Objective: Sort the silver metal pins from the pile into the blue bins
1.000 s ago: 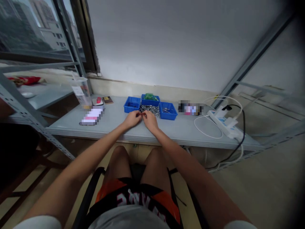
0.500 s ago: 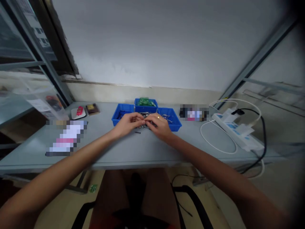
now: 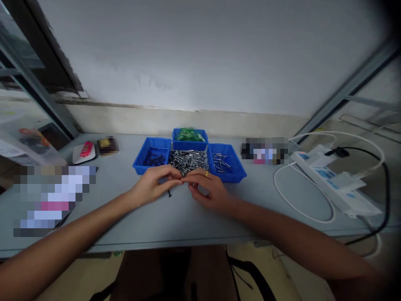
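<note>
My left hand [image 3: 155, 183] and my right hand [image 3: 211, 190] meet fingertip to fingertip over the front edge of a pile of mixed screws [image 3: 189, 159]. Thumb and forefinger of the left are pinched; the right's fingers close in at the same spot. Whatever lies between the tips is too small or hidden to name. A dark screw [image 3: 169, 193] lies on the table just below the left fingers. Left of the pile, a blue bin [image 3: 138, 165] holds dark screws [image 3: 155, 159]. The blue bin on the right [image 3: 236, 169] contains silver screws [image 3: 221, 163].
Behind the pile stands a blue bin [image 3: 194, 146] with green packets [image 3: 189, 134]. A power strip [image 3: 338, 184] with white cables lies on the right. Blurred-out phone-like items [image 3: 265, 151] are nearby. Far left, a pink object [image 3: 86, 149] rests on a white one.
My view has tilted and moved closer to the table. The joined hands now sit lower, at the pile's front edge, uncovering more of the screws. The fingertips remain together.
</note>
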Tool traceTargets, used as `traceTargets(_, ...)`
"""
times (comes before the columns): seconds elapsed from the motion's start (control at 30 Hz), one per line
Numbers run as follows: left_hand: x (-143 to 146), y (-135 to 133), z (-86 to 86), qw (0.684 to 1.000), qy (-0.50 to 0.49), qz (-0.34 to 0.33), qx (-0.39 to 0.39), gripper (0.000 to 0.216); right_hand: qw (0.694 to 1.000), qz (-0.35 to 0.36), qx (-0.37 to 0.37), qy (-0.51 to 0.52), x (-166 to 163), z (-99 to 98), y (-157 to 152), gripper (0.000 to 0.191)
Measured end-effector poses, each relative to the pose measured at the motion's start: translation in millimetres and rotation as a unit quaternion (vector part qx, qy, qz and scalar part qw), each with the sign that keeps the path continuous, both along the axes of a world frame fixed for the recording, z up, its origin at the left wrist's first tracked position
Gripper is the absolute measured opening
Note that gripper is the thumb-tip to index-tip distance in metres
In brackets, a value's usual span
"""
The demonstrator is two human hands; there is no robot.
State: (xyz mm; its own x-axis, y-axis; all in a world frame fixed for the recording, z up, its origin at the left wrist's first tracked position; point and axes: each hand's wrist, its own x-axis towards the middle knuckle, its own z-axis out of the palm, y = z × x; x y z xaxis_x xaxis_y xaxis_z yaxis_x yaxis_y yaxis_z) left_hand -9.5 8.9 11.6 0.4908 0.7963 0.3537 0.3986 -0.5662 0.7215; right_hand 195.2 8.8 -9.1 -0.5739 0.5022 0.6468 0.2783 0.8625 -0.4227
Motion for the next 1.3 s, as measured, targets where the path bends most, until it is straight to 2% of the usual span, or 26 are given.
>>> traceTargets(0.07,-3,-4,-3.4,1.0,0.011,0.017,0.0,0.017,0.998,-0.014,-0.051,-0.017,0,0.2,-6,0.021)
traceTargets(0.13,-6,-6,-6.7,0.999,0.006,0.048,-0.008,0.018,0.997,0.002,-0.06,-0.057,-3,0.2,-13,0.018)
traceTargets(0.2,-9,-6,-9.2,0.997,-0.008,0.081,-0.011,0.018,0.988,0.07,-0.026,-0.134,-8,-0.7,-19,0.017)
traceTargets(0.27,-10,-4,-11.0,0.995,-0.016,0.093,-0.016,0.017,0.966,0.13,0.012,-0.223,-14,-3.3,-23,0.026)
traceTargets(0.37,-8,-4,-12.4,0.997,-0.013,0.074,-0.033,0.016,0.951,0.131,0.037,-0.278,-18,-9.8,-20,0.037)
traceTargets(0.57,-4,-7,-14.0,0.996,-0.003,0.038,-0.076,0.011,0.959,-0.001,0.004,-0.282,-9,-14.1,0,0.037)
traceTargets(0.7,-5,-4,-19.2,0.989,0.05,0.013,-0.14,0.009,0.964,-0.005,-0.032,-0.264,-5,-7.7,1,0.024)
traceTargets(0.9,-7,-1,-21.9,0.984,0.097,-0.007,-0.148,0.007,0.97,-0.088,-0.17,-0.151,0,0.3,-1,0.012)
traceTargets(1.03,-8,2,-22.4,0.986,0.14,-0.004,-0.086,0.008,0.966,-0.08,-0.207,-0.131,1,-2.4,1,0.017)
traceTargets(1.13,-7,3,-23.3,0.989,0.143,-0.01,-0.047,0.01,0.968,-0.054,-0.194,-0.153,0,-5.3,3,0.02)
traceTargets(1.3,-6,2,-23.4,0.989,0.14,-0.025,-0.034,0.012,0.966,-0.043,-0.165,-0.195,-1,-3.9,3,0.013)
